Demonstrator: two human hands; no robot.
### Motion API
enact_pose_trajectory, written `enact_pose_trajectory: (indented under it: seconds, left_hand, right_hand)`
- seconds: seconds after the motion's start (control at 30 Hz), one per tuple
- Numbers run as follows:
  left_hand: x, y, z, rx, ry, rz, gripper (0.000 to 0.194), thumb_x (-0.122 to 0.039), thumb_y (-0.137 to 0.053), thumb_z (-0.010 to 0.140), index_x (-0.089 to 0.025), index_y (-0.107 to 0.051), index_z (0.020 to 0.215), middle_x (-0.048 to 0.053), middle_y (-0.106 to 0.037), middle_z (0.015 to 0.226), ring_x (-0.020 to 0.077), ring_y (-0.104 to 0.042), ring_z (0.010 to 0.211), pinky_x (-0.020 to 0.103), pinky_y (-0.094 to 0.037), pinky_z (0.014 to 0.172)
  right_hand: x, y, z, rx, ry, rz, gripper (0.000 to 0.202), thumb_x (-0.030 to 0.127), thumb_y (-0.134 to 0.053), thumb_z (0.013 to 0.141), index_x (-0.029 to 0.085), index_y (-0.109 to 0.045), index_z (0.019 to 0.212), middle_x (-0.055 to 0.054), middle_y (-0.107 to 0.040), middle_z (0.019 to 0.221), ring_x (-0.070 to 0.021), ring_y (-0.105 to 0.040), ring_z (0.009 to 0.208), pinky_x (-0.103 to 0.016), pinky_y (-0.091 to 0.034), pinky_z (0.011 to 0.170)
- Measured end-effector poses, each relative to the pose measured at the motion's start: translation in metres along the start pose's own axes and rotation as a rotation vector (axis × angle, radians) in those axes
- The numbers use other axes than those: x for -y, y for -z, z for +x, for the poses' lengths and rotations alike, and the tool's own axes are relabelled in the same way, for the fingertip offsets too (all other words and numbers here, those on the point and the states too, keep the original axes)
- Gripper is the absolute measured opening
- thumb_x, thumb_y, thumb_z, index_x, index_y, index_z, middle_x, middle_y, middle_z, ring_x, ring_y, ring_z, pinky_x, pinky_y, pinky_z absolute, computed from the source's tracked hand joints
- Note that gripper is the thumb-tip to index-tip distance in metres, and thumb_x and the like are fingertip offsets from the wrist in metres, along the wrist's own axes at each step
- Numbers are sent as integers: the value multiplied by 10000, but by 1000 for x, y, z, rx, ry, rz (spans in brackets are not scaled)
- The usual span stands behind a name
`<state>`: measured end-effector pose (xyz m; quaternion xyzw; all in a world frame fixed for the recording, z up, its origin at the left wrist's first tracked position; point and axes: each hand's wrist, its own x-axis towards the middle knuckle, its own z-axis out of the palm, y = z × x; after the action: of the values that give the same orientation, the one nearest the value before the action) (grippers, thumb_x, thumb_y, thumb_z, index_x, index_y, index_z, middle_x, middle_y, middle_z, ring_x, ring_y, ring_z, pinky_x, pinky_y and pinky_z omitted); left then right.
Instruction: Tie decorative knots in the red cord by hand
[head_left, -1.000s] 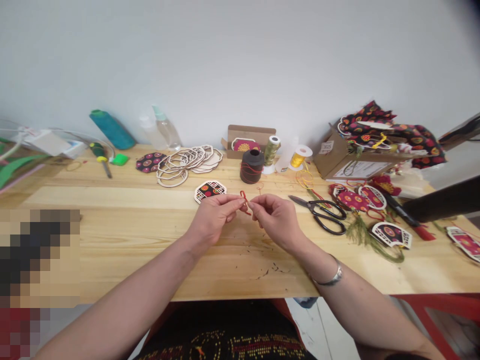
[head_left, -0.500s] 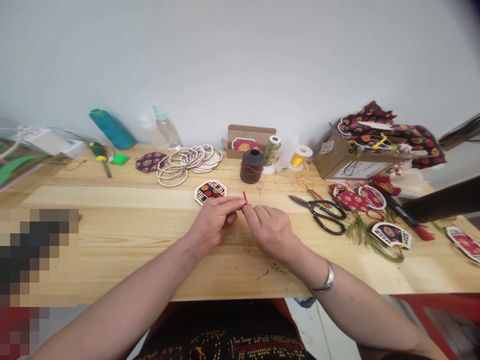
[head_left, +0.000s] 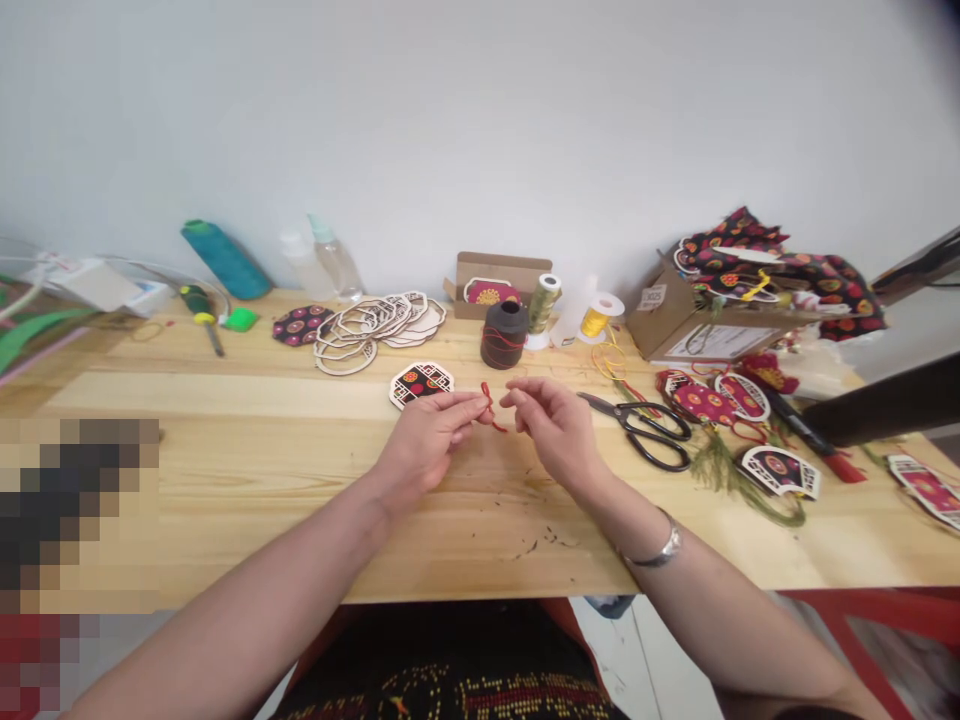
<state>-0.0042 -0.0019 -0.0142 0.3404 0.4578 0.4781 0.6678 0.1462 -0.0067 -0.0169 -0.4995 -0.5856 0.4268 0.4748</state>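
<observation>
Between the thumb and forefinger of my left hand (head_left: 433,432) is pinched a thin red cord (head_left: 487,396). Its looped end stands up above the fingertips and a loose tail points down to the right. My right hand (head_left: 553,420) is just to the right, fingers curved and apart, with a small gap between it and the cord. Behind my left hand lies an octagonal ornament (head_left: 421,382) with a white fretwork frame and dark patterned fabric. Black-handled scissors (head_left: 651,428) lie right of my right hand.
A dark thread cone (head_left: 503,335) wound with red cord stands behind my hands, near a yellow spool (head_left: 598,315). Wooden frames (head_left: 375,325) are piled at back left. At right are a cardboard box (head_left: 675,310), fabric ornaments (head_left: 701,395) and a black marker (head_left: 802,425).
My right hand has let go of the red cord and moved a little to the right, its fingers parting. My left hand keeps its pinch, and more of the cord shows.
</observation>
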Motion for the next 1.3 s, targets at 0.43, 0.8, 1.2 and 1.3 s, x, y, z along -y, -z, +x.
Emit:
enact_pose_trajectory:
  seconds: [0.43, 0.8, 1.2, 1.3]
  left_hand:
    - [0, -3, -2, 8, 1, 47, 126, -235, -738, 623, -117, -694, 620, 9, -579, 550, 22, -347, 423, 205, -204, 405]
    - [2, 0, 0, 24, 19, 50, 136, -242, -738, 632, -117, -684, 627, 10, -581, 569, 7, -313, 401, 205, -186, 401]
    - [2, 0, -1, 21, 23, 50, 111, -225, -734, 620, -120, -701, 637, 7, -578, 544, 9, -326, 399, 206, -194, 411]
    - [2, -1, -1, 29, 29, 52, 116, -227, -733, 627, -121, -688, 613, 5, -577, 544, 6, -328, 397, 202, -190, 410]
  right_hand:
    - [-2, -2, 5, 209, -278, 416, 409, 289, -739, 611, 163, -553, 953, 11, -631, 681, -82, -532, 563, -233, -389, 530]
    - [3, 3, 6, 151, -219, 350, 367, 228, -673, 657, 150, -529, 985, 39, -572, 658, -76, -515, 572, -235, -380, 549]
    - [4, 2, 6, 193, -237, 221, 250, 354, -696, 672, 137, -650, 787, -13, -627, 655, -82, -509, 548, -228, -403, 519]
    - [3, 2, 7, 172, -240, 215, 195, 280, -688, 666, 142, -646, 797, -4, -632, 665, -75, -498, 536, -229, -403, 519]
